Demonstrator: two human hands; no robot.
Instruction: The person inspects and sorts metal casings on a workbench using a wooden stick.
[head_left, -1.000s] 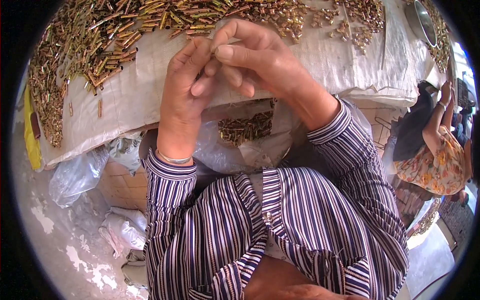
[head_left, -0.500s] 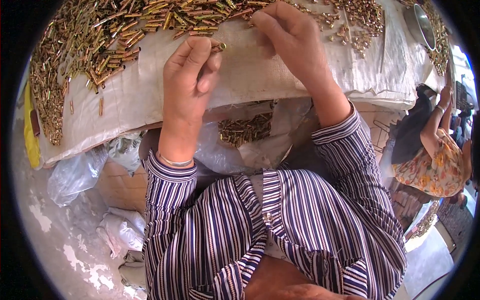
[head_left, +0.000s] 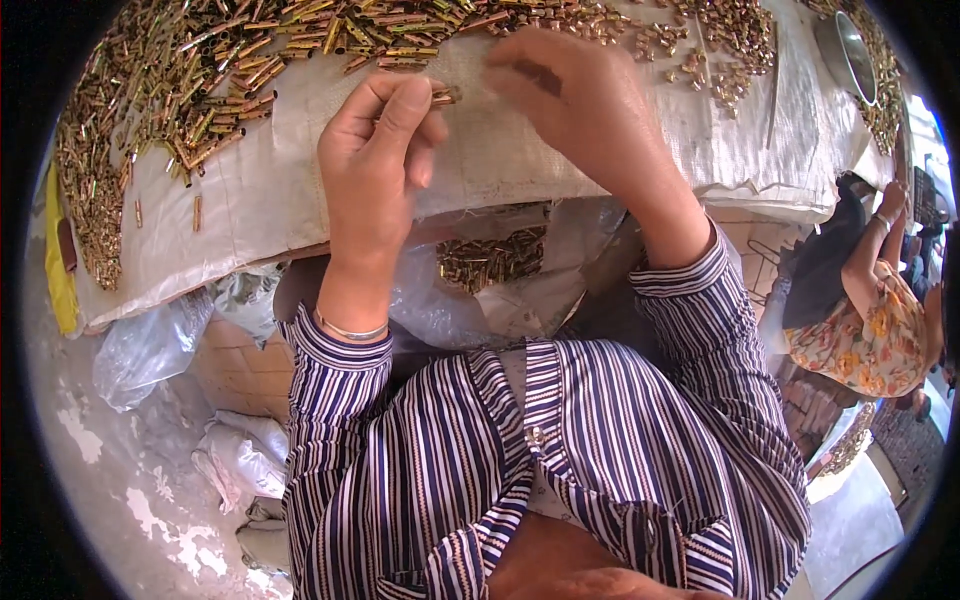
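Between the thumb and fingertips of my left hand (head_left: 372,170) is a short brass-coloured metal tube (head_left: 445,97), its end pointing right. My right hand (head_left: 590,110) hovers just to the right of that tube, its fingers bent toward it. Motion smears those fingertips, so whether they hold anything cannot be made out. A heap of similar metal tubes (head_left: 375,28) lies beyond my left hand. Beyond the right hand are scattered small coppery metal pieces (head_left: 735,45). Both hands are above a white woven sheet (head_left: 520,165) that covers the table.
A grey metal bowl (head_left: 850,60) rests at the far right, with a thin rod (head_left: 773,90) nearer. Below the table edge, more metal pieces (head_left: 490,260) lie amid clear plastic (head_left: 430,305). A plastic bag (head_left: 155,350) hangs at left. Another person (head_left: 865,325) sits at right.
My right hand has come left and nearer, from the edge of the tube heap toward the tube in my left hand. The left hand has barely shifted and still holds its tube.
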